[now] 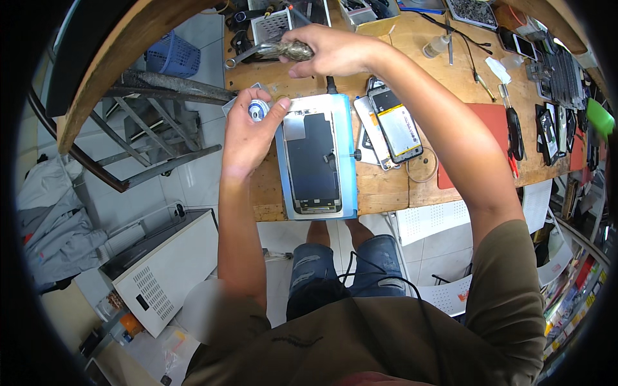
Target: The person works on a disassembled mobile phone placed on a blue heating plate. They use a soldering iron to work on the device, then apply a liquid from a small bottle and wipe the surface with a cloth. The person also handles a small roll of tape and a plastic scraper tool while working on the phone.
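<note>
My left hand is closed round a small spool-like disc, white with a blue ring. Its thumb reaches to the top left corner of a blue-edged heating plate or pad. An opened phone lies face down on it, a dark flat panel showing inside the frame. Further back, my right hand curls round a grey-brown bristly bundle; its exact kind is unclear. A metal tool with a ring end sticks out leftward beside it. Some right fingers are hidden behind the bundle.
Right of the plate lie another opened phone with its battery showing and a white phone part. A red mat, a clear bottle and stacked dark phone parts are further right. A white basket stands at the back left.
</note>
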Demonstrator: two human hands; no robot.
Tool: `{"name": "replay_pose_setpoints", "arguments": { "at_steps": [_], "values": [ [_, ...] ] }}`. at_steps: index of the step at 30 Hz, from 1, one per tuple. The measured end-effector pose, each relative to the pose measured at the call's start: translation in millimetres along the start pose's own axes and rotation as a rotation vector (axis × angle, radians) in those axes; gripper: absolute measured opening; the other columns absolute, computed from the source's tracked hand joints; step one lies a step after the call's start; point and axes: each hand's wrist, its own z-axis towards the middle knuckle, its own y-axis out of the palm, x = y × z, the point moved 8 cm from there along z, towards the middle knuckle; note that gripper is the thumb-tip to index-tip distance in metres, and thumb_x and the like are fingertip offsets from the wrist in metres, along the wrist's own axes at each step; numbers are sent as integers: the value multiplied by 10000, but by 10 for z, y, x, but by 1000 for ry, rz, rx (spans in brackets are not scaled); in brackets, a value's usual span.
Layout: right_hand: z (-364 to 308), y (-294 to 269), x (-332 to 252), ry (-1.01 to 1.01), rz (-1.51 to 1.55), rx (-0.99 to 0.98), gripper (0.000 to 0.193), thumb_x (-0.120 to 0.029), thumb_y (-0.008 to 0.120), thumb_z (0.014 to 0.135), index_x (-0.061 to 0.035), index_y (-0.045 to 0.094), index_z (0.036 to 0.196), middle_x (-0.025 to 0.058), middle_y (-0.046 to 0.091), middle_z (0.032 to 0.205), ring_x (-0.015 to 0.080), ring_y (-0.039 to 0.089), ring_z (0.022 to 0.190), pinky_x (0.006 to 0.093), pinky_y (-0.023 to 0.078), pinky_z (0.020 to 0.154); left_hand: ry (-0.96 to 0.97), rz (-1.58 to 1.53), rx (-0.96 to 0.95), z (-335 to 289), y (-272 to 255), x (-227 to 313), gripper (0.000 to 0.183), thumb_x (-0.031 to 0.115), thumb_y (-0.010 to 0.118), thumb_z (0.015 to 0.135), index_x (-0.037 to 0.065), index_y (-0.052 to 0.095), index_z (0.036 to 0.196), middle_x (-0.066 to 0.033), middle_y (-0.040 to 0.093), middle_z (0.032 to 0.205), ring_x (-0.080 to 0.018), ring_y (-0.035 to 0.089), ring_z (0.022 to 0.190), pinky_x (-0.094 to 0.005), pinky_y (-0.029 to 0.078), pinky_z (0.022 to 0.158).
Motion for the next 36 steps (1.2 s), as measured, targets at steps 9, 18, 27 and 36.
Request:
{"name": "replay_pose_setpoints", "arguments": {
  "at_steps": [9, 18, 27, 36],
  "values": [
    [566, 321, -309, -105, -258, 34, 455, -303, 759, 931, 19, 638, 1229, 195, 712, 1181, 338, 668, 1117, 405, 504, 976, -148, -541, 227, -43, -322, -350, 252, 316, 679, 1010, 69, 631, 1009, 33, 540, 821, -62, 486, 757, -225, 398, 655],
    [846, 181, -23, 201, -16, 69, 491, -327, 751, 930, -1, 657, 1286, 230, 715, 1194, 358, 683, 1138, 421, 511, 1006, -139, -500, 292, -48, -958, -1021, 173, 279, 668, 1029, 113, 639, 988, 60, 495, 786, -49, 462, 732, -243, 380, 656],
    [849, 259, -184, 354, -195, 91, 724, -438, 739, 902, -32, 539, 1468, 246, 586, 1437, 379, 568, 1328, 396, 433, 1129, -86, -212, 301, 56, -1367, -1309, 241, 325, 695, 1016, 95, 674, 948, 94, 449, 745, -34, 366, 678, -220, 327, 633],
    [-95, -238, 12, 685, -517, 19, 530, -377, 609, 992, -75, 569, 1426, 224, 620, 1395, 386, 557, 1325, 431, 428, 1125, -2, -133, 261, 100, -1491, -1234, 267, 304, 666, 1034, 72, 635, 904, 96, 430, 740, -29, 347, 672, -226, 284, 592]
  ]
}}
